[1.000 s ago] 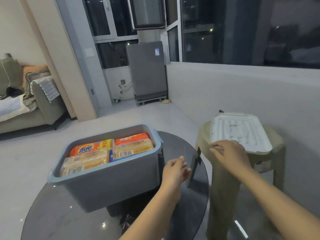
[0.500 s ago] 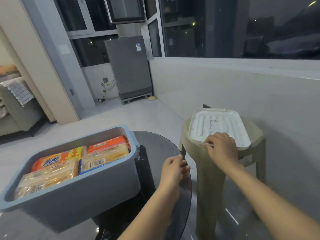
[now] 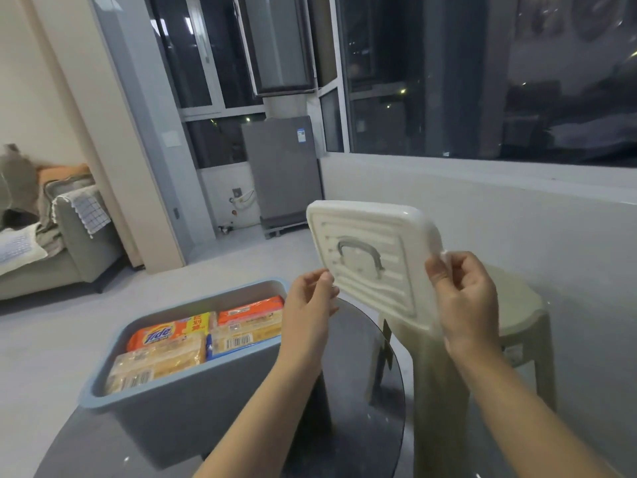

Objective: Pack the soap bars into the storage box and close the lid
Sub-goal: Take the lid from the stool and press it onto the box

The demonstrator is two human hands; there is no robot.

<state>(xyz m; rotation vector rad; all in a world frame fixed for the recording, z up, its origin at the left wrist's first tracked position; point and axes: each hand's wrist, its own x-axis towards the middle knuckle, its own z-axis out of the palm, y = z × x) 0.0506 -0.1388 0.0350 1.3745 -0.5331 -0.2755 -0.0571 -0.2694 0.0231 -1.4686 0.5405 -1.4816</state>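
Both hands hold the white lid point(image 3: 370, 260) up in the air, tilted almost upright, its ribbed face and grey handle point(image 3: 360, 254) turned toward the camera. The left hand point(image 3: 308, 307) pinches the lid's lower left edge between thumb and fingers; the right hand point(image 3: 463, 291) grips its right edge, fingers curled round the rim. The lid hangs above the gap between the desk point(image 3: 365, 374) and a pale green stool point(image 3: 517, 326) that stands just beside the desk's right edge. The desk is round, with a dark glossy top that reflects small lights. On its left part stands the open blue-grey box point(image 3: 179, 405), filled with wrapped soap bars point(image 3: 193, 343) lying flat in two rows, orange and yellow packs with barcodes showing. Beyond lies a pale grey floor. A grey appliance point(image 3: 284, 170) stands by the far wall under tall dark windows point(image 3: 482, 74), a sofa point(image 3: 58, 243) with a checked cloth sits at the left, and a low white wall runs under the window at the right.
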